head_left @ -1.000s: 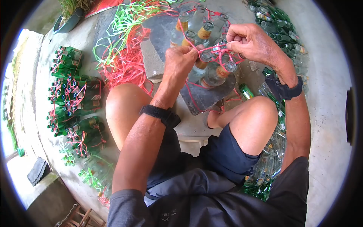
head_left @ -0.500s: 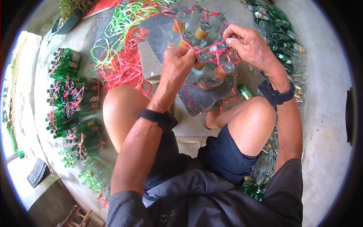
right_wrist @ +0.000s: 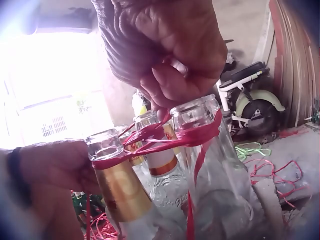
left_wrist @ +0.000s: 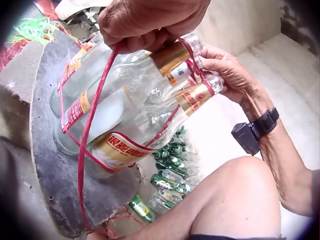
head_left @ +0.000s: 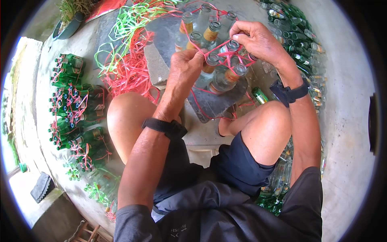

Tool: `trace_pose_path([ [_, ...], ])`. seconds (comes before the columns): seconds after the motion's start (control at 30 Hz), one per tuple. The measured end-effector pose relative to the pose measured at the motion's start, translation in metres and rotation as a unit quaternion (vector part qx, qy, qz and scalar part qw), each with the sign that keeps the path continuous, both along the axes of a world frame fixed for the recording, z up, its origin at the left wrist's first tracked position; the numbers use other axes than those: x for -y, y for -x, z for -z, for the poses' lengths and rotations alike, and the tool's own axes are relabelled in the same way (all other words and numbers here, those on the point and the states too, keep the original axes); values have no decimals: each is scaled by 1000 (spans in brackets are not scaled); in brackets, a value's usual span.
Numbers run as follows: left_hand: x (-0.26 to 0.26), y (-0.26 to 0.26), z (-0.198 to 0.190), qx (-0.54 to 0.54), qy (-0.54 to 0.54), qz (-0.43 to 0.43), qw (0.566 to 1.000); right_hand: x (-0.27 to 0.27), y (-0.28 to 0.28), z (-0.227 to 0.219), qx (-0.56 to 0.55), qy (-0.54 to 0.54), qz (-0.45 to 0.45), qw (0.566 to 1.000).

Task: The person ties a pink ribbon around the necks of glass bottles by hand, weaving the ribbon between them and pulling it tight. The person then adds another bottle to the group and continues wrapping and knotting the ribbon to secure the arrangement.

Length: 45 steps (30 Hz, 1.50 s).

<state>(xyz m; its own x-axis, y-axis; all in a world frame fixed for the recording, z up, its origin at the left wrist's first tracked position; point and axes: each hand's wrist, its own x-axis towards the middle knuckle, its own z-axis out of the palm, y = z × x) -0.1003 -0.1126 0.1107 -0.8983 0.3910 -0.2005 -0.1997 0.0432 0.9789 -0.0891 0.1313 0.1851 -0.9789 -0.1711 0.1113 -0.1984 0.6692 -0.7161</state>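
Clear glass bottles (head_left: 210, 34) with gold labels stand in a bunch on a dark slab (head_left: 201, 105). Pink plastic strapping (head_left: 221, 53) loops round their necks and crosses between them. At the near left of the bunch, my left hand (head_left: 185, 66) pinches the strap between thumb and curled fingers; a length of strap (left_wrist: 88, 132) runs down from it past the labels in the left wrist view. My right hand (head_left: 261, 43) is over the right side of the necks, thumb and index pinching pink strap (right_wrist: 164, 115) just above a bottle mouth in the right wrist view.
A grey stone block (head_left: 156, 66) sits at the slab's left, beside tangled pink strapping (head_left: 131, 78) and green strapping (head_left: 125, 26). Bundled green bottles (head_left: 74, 101) stand further left. Many loose bottles (head_left: 296, 38) lie to the right. A parked scooter (right_wrist: 255, 102) is behind.
My right hand has shifted slightly towards the far side of the necks, its index finger less tightly curled. My left hand keeps its pinch beside the near bottles. The head view has drifted a little.
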Motion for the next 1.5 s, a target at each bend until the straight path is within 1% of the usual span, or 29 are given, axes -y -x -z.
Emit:
trace_pose_path([
  [0.07,3,0,-2,6,7,7,1000,3,2,-3,11,-80,12,997],
  [0.1,4,-1,-7,13,13,15,1000,1,2,-2,11,-79,12,997],
  [0.17,6,-3,-15,18,9,7,1000,-3,5,1,28,-29,-8,999],
  [0.3,14,-5,-28,40,14,-4,999,3,4,-8,67,-61,10,996],
  [0.4,22,-6,-39,40,19,11,999,0,8,-7,68,-47,-15,997],
  [0.5,27,-1,-28,13,-5,28,1000,0,7,-3,72,-42,-8,997],
  [0.6,28,-1,-27,12,-6,12,1000,1,5,-2,41,-44,-23,998],
  [0.63,30,-1,-29,11,-6,12,1000,4,3,-5,33,-72,-14,997],
  [0.67,32,0,-32,3,27,17,999,7,0,-8,25,-99,-5,995],
  [0.7,34,1,-36,-5,61,21,998,8,-1,-9,24,-100,-4,995],
  [0.73,34,2,-35,-6,61,22,998,10,-3,-10,24,-111,7,994],
  [0.8,35,3,-33,-44,93,6,995,13,-11,-12,23,-122,19,992],
  [0.83,35,3,-34,-45,93,6,995,15,-15,-14,-22,-139,24,990],
  [0.87,35,2,-35,-68,119,3,991,19,-21,-15,-68,-156,29,985],
  [0.9,34,0,-37,-90,144,1,985,23,-27,-17,-69,-156,29,985],
  [0.97,33,1,-34,-107,143,-1,984,34,-42,-21,-147,-201,67,966],
  [1.0,33,2,-33,-124,142,-4,982,41,-52,-26,-148,-200,68,966],
  [1.07,32,3,-31,-132,148,-2,980,54,-70,-35,-89,-203,77,972],
  [1.1,31,4,-31,-139,153,0,978,56,-76,-35,-91,-202,79,972],
  [1.17,30,5,-29,-147,157,5,977,58,-85,-34,-41,-227,29,973],
  [1.2,29,6,-29,-152,160,7,975,60,-85,-36,-34,-218,32,975],
  [1.33,27,9,-31,-176,157,14,972,63,-86,-35,-27,-219,22,975],
  [1.43,26,13,-31,-193,155,15,969,66,-86,-24,-58,-227,23,972],
  [1.5,25,15,-30,-200,196,-7,960,66,-84,-19,-34,-236,17,971],
])
